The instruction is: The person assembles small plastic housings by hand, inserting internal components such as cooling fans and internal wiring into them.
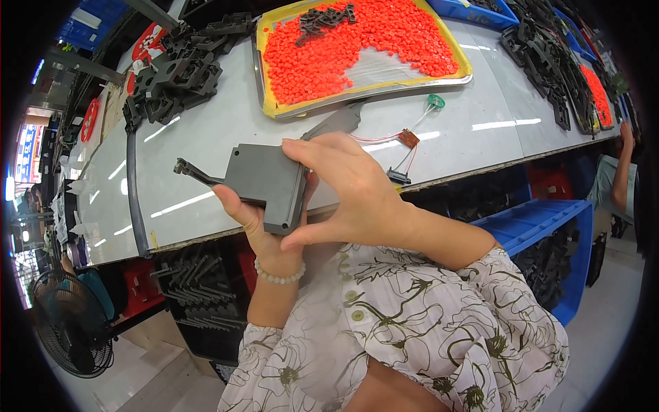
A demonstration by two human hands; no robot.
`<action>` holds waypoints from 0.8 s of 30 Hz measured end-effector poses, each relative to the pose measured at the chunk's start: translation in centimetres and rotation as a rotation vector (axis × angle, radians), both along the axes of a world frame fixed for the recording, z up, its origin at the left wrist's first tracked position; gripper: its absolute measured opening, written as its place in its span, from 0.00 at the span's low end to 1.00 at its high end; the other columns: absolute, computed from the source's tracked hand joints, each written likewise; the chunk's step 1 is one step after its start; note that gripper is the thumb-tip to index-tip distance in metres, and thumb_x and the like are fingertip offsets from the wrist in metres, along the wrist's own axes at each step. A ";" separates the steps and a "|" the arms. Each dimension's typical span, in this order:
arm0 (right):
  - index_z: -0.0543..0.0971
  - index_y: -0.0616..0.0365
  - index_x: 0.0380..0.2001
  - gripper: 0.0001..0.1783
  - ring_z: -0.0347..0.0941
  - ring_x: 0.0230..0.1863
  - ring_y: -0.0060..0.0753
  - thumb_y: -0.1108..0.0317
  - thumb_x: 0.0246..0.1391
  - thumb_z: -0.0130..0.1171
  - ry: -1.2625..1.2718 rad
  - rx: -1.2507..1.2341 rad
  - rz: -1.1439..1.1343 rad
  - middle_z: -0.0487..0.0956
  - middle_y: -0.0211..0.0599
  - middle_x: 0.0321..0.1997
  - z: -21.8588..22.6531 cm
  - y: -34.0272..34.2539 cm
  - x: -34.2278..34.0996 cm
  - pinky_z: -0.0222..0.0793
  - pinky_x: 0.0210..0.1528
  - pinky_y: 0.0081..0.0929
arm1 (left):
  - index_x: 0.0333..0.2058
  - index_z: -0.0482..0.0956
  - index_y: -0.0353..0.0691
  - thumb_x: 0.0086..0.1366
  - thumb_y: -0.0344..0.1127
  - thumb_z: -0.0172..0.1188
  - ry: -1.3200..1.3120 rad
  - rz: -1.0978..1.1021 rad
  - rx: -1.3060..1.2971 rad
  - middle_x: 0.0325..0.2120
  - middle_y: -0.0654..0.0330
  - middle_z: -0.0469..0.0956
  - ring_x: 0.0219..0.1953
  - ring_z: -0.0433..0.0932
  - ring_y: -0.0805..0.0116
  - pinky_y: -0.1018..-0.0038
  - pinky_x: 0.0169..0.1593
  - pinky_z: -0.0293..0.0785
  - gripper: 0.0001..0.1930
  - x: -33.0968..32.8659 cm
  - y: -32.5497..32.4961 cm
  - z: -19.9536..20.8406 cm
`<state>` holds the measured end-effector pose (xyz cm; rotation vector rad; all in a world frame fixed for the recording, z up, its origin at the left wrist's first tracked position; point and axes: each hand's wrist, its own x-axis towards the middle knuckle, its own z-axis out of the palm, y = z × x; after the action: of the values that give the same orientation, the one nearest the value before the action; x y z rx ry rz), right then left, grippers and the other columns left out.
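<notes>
1. Housing (pixel 264 175), dark grey and boxy: in both hands, on the near side of the yellow-rimmed tray (pixel 278 110).
2. Left hand (pixel 257 233): fingers partly hidden, curled around the housing's lower part.
3. Right hand (pixel 364 185): fingers and thumb spread wide, gripping the housing's right side.
4. Red pieces (pixel 302 62): inside the tray.
5. Dark parts (pixel 182 86): piled left of the tray.

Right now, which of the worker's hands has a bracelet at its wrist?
The left hand, the lower one on the dark casing: a pale bracelet circles its wrist; the right hand has a bare wrist.
</notes>
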<state>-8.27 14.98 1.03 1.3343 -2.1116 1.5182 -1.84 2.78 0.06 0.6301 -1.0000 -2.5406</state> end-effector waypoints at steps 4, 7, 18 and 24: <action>0.67 0.71 0.48 0.49 0.66 0.47 0.50 0.46 0.26 0.70 0.047 0.036 0.004 0.71 0.49 0.48 -0.2 0.0 0.1 0.63 0.51 0.37 | 0.51 0.63 0.41 0.56 0.63 0.50 0.069 -0.029 -0.086 0.45 0.55 0.71 0.47 0.70 0.63 0.62 0.51 0.68 0.34 0.0 0.1 0.5; 0.67 0.69 0.48 0.46 0.66 0.49 0.46 0.47 0.31 0.70 -0.047 -0.049 0.076 0.71 0.47 0.47 -0.4 -0.1 -0.2 0.62 0.53 0.36 | 0.53 0.61 0.39 0.56 0.57 0.51 0.125 0.009 -0.082 0.47 0.51 0.69 0.50 0.68 0.59 0.60 0.53 0.67 0.33 -0.3 -0.2 0.1; 0.72 0.67 0.45 0.24 0.71 0.39 0.21 0.56 0.56 0.54 -1.434 -0.311 0.516 0.76 0.33 0.38 -1.8 -1.0 -0.1 0.67 0.45 0.22 | 0.54 0.59 0.36 0.53 0.53 0.52 0.367 0.024 -0.287 0.48 0.45 0.66 0.54 0.65 0.50 0.58 0.58 0.62 0.35 -0.6 0.3 -0.8; 0.71 0.68 0.46 0.22 0.70 0.40 0.20 0.59 0.56 0.54 -1.344 -0.349 0.443 0.76 0.35 0.40 -2.5 -1.4 0.6 0.67 0.43 0.20 | 0.55 0.57 0.36 0.51 0.47 0.53 0.371 -0.034 -0.200 0.50 0.44 0.65 0.55 0.64 0.50 0.59 0.59 0.61 0.35 -0.5 -0.8 -1.1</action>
<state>-7.66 13.54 -1.49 0.6418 -1.8382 3.4332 -2.33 2.01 -1.06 0.0811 -1.1109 -2.4193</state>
